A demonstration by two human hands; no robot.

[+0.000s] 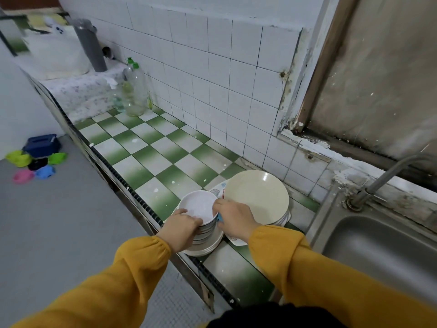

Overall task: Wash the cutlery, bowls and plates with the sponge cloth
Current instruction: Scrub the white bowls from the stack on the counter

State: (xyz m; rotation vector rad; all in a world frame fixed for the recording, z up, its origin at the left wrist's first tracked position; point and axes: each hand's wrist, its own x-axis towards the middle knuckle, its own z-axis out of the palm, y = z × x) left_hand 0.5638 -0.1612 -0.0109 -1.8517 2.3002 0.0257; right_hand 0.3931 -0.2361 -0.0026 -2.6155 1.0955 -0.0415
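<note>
On the counter beside the sink, the left hand curls its fingers over the near rim of the bowls; the right hand pinches the cloth against their right side.

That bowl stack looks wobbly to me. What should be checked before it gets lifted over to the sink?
1. Left hand grips the bowl stack: ok.
2. Right hand free for a full grip: not ok, it holds the sponge cloth.
3. Bowl stack upright on the plates: ok.
4. Room in the sink: cannot tell, partly out of frame.
5. Tap off: cannot tell, spout out of view.
</note>
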